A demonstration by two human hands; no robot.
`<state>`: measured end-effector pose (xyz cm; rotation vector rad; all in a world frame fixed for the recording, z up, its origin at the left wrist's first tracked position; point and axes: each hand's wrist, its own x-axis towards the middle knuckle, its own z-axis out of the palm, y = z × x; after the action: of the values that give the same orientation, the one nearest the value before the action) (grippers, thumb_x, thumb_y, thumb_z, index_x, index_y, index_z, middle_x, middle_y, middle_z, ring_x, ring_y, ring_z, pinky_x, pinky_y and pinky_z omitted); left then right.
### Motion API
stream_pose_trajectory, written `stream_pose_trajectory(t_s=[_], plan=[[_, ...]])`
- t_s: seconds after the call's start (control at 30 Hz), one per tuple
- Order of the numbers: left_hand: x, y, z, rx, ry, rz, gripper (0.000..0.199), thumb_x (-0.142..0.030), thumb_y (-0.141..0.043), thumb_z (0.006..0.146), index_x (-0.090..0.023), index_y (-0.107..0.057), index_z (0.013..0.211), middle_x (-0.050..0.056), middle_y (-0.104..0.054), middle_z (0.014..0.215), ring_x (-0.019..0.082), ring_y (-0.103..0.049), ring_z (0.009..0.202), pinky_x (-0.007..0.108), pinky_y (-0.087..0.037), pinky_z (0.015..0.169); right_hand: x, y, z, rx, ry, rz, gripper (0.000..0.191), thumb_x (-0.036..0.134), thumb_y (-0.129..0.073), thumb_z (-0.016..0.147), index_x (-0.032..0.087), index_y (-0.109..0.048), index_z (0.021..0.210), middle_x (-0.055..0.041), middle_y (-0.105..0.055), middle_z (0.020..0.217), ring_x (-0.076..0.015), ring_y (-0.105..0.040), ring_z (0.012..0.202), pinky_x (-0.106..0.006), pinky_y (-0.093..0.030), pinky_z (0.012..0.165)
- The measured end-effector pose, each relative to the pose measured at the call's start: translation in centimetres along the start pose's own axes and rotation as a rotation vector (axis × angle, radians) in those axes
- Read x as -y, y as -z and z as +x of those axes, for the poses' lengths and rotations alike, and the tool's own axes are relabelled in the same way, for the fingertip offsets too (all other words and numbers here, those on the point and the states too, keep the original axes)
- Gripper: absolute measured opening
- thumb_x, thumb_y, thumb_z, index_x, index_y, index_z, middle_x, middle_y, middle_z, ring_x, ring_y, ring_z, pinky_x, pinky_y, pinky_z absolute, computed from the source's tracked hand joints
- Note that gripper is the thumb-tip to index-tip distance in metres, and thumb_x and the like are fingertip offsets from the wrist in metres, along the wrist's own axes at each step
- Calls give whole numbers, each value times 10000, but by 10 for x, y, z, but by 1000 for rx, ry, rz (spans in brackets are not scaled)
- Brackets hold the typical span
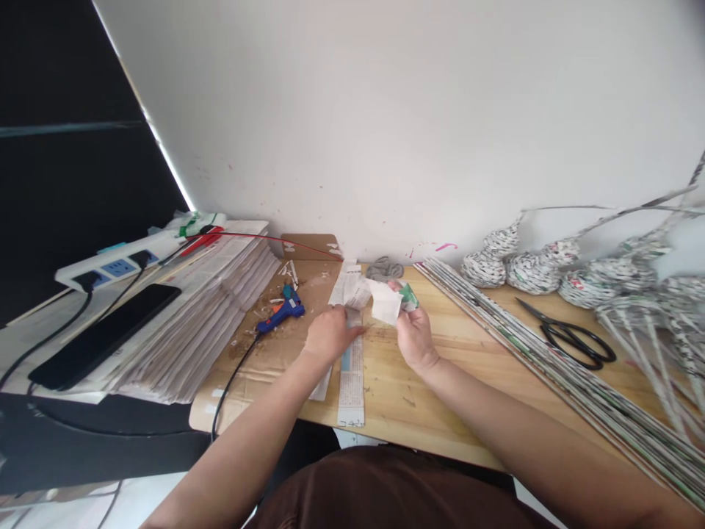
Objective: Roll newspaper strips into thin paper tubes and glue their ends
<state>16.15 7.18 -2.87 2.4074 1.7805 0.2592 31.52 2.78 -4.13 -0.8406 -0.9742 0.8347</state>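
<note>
Pinched in the right hand [417, 336] above the surface [457, 382] is a thin paper strip [386, 303], mostly plain white and bent, with green showing at its right. The left hand [327, 334] is over newspaper strips [351, 389] lying on the surface, which carry small dark print and a block of pale blue; whether it grips one, I cannot tell

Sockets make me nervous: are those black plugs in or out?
In: both black plugs sit against the power strip, with no prongs showing.
</note>
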Motion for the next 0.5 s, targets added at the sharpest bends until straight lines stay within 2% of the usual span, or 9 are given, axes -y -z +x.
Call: stream_pose_trajectory(t_s=[0.13,0.2,0.37,0.5], plan=[[-6,-3,1,-2,-46,-29,310,-452,-580,774,-181,-616,920,115,-655,933,256,-636,838,314,-434,703,-1,6,4,-78,131,-173,408,426,-538,855,207,-578,1197,-71,-628,1166,-209,-478,1214,-386,-289,1070],[-9,-4,1,-26,-70,-34,239,-359,-578,785,-182,-606,943,110,-645,945,242,-631,836,313,-433,724,-3,7,6,-95,140,-180,407,437,-528,860,198,-582,1185,-76,-626,1165,-211,-471,1219,-386,-274,1076],[-18,-4,3,-50,-114,-61,200,-183,-543,768,-163,-587,963,119,-624,947,242,-614,855,319,-431,748,-9,6,6,-11,-37,-40,391,479,-552,826,175,-636,1058,-78,-680,1042,-238,-609,1007,-364,-454,888],[-19,-2,5,-51,-120,-110,235,-72,-499,742,-175,-605,924,102,-615,955,200,-612,809,280,-430,720,-16,9,6,-76,-147,-43,362,482,-586,796,162,-656,950,-58,-706,914,-227,-641,866,-330,-485,779]])
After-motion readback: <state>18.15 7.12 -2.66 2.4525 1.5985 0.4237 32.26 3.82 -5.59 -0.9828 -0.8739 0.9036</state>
